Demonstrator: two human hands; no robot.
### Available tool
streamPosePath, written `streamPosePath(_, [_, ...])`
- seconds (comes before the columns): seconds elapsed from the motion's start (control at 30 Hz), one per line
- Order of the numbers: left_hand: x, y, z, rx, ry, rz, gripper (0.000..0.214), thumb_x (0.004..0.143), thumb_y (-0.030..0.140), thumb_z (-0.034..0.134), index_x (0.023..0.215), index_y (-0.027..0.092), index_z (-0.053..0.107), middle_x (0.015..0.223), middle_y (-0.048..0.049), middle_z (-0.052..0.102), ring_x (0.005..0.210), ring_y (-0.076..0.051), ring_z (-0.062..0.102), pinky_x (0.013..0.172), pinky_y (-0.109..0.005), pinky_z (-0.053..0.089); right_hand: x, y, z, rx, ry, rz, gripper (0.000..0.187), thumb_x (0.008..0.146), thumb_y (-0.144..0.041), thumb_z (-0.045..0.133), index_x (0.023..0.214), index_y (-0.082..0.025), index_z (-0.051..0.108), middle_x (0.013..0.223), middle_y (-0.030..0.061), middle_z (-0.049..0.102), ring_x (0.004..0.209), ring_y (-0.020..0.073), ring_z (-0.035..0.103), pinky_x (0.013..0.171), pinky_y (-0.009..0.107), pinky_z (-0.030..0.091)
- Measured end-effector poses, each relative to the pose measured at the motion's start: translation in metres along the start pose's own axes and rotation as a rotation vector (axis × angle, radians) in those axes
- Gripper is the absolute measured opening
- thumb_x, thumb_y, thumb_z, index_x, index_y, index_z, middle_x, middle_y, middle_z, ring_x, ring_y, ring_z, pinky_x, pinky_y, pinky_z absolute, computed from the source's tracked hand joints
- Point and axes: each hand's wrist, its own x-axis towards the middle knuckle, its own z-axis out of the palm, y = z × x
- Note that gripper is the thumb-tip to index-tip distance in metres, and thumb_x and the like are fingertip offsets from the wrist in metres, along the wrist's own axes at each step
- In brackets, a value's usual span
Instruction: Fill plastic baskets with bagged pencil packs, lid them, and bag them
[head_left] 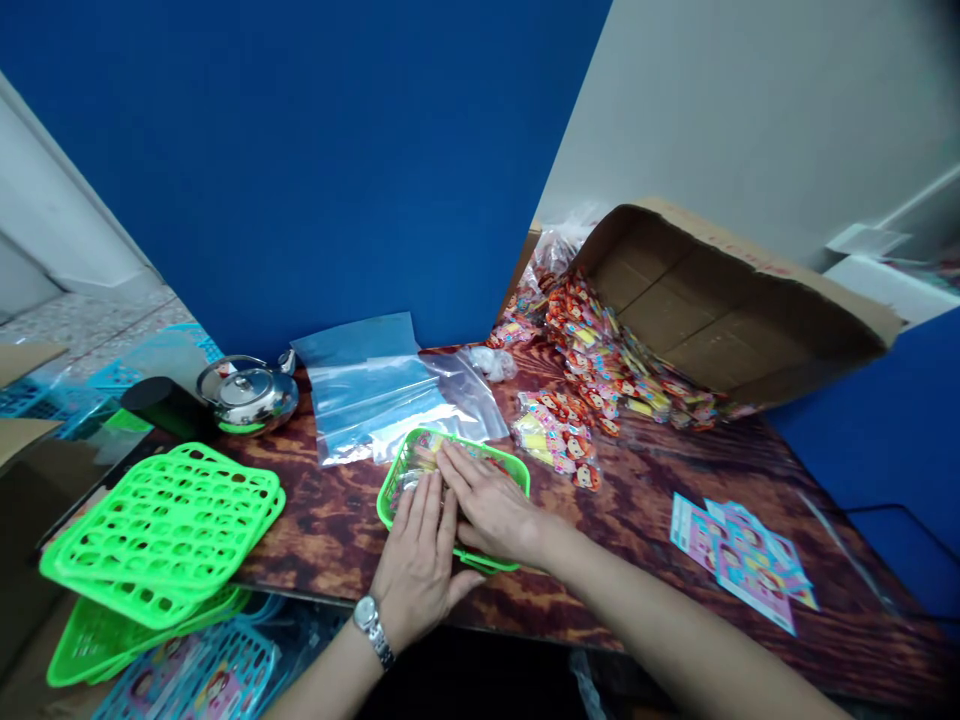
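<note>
A small green plastic basket (397, 470) sits at the near edge of the brown table (637, 500). Both my hands lie over it, fingers stretched flat and pressing on the clear-wrapped packets inside. My left hand (418, 562), with a wristwatch, covers the basket's near left side. My right hand (487, 505) rests across its middle, overlapping the left fingers. A pile of red-and-yellow cartoon packets (559, 435) lies just right of the basket.
Clear zip bags (382, 395) lie behind the basket. A steel kettle (246, 393) stands at left. Green basket lids (169, 520) are stacked at the left edge. An open cardboard box (750, 300) spills more packets. Pink cards (739, 560) lie at right.
</note>
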Motion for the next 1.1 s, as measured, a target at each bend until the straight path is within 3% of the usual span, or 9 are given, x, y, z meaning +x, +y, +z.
streamPosePath(0.13, [-0.009, -0.003, -0.004, -0.096, -0.022, -0.027, 0.07, 0.087, 0.042, 0.049, 0.14, 0.004, 0.027, 0.139, -0.0228, 0.041, 0.132, -0.033, 0.035, 0.104, -0.046, 0.036, -0.002, 0.002, 0.024, -0.192, 0.079, -0.035, 0.061, 0.087, -0.017, 0.04, 0.145, -0.008, 0.022, 0.151, 0.0161, 0.018, 0.14, 0.0274, 0.015, 0.109, 0.047, 0.027])
streamPosePath(0.27, [-0.004, 0.0, -0.008, -0.246, 0.17, -0.151, 0.061, 0.088, 0.019, 0.046, 0.143, 0.012, 0.023, 0.131, -0.0179, 0.049, 0.129, -0.026, 0.039, 0.101, -0.041, 0.041, -0.003, 0.003, 0.042, -0.288, 0.163, -0.095, 0.056, 0.089, -0.013, 0.038, 0.143, -0.01, 0.027, 0.151, 0.0146, 0.019, 0.14, 0.0271, 0.01, 0.109, 0.051, 0.025])
streamPosePath(0.33, [0.009, 0.003, -0.009, -0.264, 0.161, -0.089, 0.064, 0.087, 0.023, 0.049, 0.144, 0.012, 0.021, 0.134, -0.0197, 0.044, 0.134, -0.031, 0.031, 0.103, -0.049, 0.036, -0.003, 0.003, 0.042, -0.251, 0.131, -0.084, 0.056, 0.088, -0.015, 0.041, 0.143, -0.013, 0.028, 0.151, 0.0139, 0.018, 0.14, 0.0282, 0.012, 0.108, 0.053, 0.026])
streamPosePath(0.4, [0.024, 0.004, -0.008, -0.259, 0.057, 0.007, 0.069, 0.088, 0.035, 0.049, 0.145, 0.011, 0.018, 0.141, -0.0217, 0.036, 0.137, -0.035, 0.021, 0.106, -0.055, 0.029, -0.004, 0.005, 0.035, -0.155, 0.059, -0.088, 0.063, 0.085, -0.021, 0.05, 0.144, -0.016, 0.028, 0.152, 0.0141, 0.015, 0.139, 0.0309, 0.016, 0.108, 0.055, 0.024])
streamPosePath(0.53, [0.043, -0.001, -0.006, -0.28, -0.14, -0.007, 0.081, 0.088, 0.053, 0.04, 0.146, 0.008, 0.005, 0.15, -0.0223, 0.019, 0.14, -0.035, 0.012, 0.108, -0.053, 0.024, -0.009, 0.017, 0.003, 0.142, -0.066, -0.197, 0.086, 0.075, -0.035, 0.065, 0.145, -0.01, 0.022, 0.151, 0.0198, 0.014, 0.138, 0.0332, 0.016, 0.111, 0.053, 0.018])
streamPosePath(0.67, [0.039, -0.001, -0.001, -0.249, -0.192, -0.055, 0.088, 0.087, 0.057, 0.04, 0.146, 0.007, -0.003, 0.152, -0.0226, 0.01, 0.14, -0.033, 0.009, 0.109, -0.05, 0.025, -0.012, 0.027, -0.012, 0.379, 0.017, -0.29, 0.057, 0.089, -0.024, 0.044, 0.143, -0.012, 0.029, 0.148, 0.0153, 0.03, 0.137, 0.0198, 0.026, 0.112, 0.039, 0.025])
streamPosePath(0.8, [0.035, 0.004, 0.004, -0.152, -0.175, -0.076, 0.095, 0.084, 0.061, 0.043, 0.145, 0.004, -0.002, 0.15, -0.0262, 0.011, 0.139, -0.035, 0.012, 0.107, -0.051, 0.029, -0.01, 0.026, 0.004, 0.326, 0.154, -0.188, 0.055, 0.086, -0.016, 0.044, 0.14, -0.014, 0.037, 0.143, 0.0139, 0.039, 0.133, 0.0207, 0.033, 0.109, 0.04, 0.031])
streamPosePath(0.93, [0.042, 0.002, 0.0, -0.13, -0.215, -0.058, 0.097, 0.081, 0.064, 0.045, 0.146, 0.005, 0.003, 0.15, -0.0256, 0.015, 0.139, -0.036, 0.014, 0.105, -0.051, 0.03, -0.01, 0.022, 0.017, 0.14, 0.091, -0.049, 0.049, 0.086, -0.025, 0.048, 0.135, -0.018, 0.046, 0.143, 0.0147, 0.038, 0.129, 0.0287, 0.038, 0.102, 0.048, 0.036])
streamPosePath(1.1, [0.052, -0.008, -0.005, -0.085, -0.208, -0.018, 0.099, 0.072, 0.065, 0.055, 0.146, 0.012, 0.015, 0.151, -0.0242, 0.014, 0.138, -0.042, 0.013, 0.107, -0.057, 0.021, -0.014, 0.024, 0.013, 0.114, 0.089, -0.058, 0.055, 0.085, -0.027, 0.048, 0.139, -0.023, 0.038, 0.149, 0.0117, 0.028, 0.131, 0.0308, 0.031, 0.102, 0.053, 0.033])
